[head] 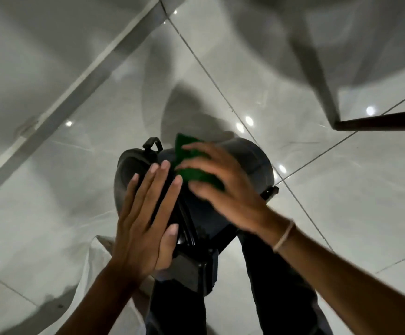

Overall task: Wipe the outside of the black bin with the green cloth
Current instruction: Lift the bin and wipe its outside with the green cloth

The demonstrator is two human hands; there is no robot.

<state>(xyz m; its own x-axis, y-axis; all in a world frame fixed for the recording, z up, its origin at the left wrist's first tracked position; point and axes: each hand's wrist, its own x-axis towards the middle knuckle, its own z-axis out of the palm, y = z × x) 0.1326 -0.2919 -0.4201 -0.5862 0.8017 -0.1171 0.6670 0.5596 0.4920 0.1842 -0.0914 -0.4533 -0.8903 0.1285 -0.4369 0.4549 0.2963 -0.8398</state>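
Two bare hands are on a rounded black plastic bin (252, 165), which lies tipped on its side above the glossy pale tiled floor (76, 189), its open mouth turned to the left side of the view; the left hand (146, 218) lies flat against the bin's rim side, fingers straight and close together, palm pressed on and nothing gripped; the right hand (223, 182), blurred, is spread wide over the bin's curved outer wall, pinning a crumpled green cloth (191, 165) beneath its fingers, the cloth touching the wall near the rim; a thin pale band (284, 235) circles the right wrist; a black wire handle (152, 143) sticks up at the bin's far rim; below the bin show the person's dark trouser legs (278, 298); well beyond the bin, toward the upper right of the view, stands a dark furniture leg (317, 68).
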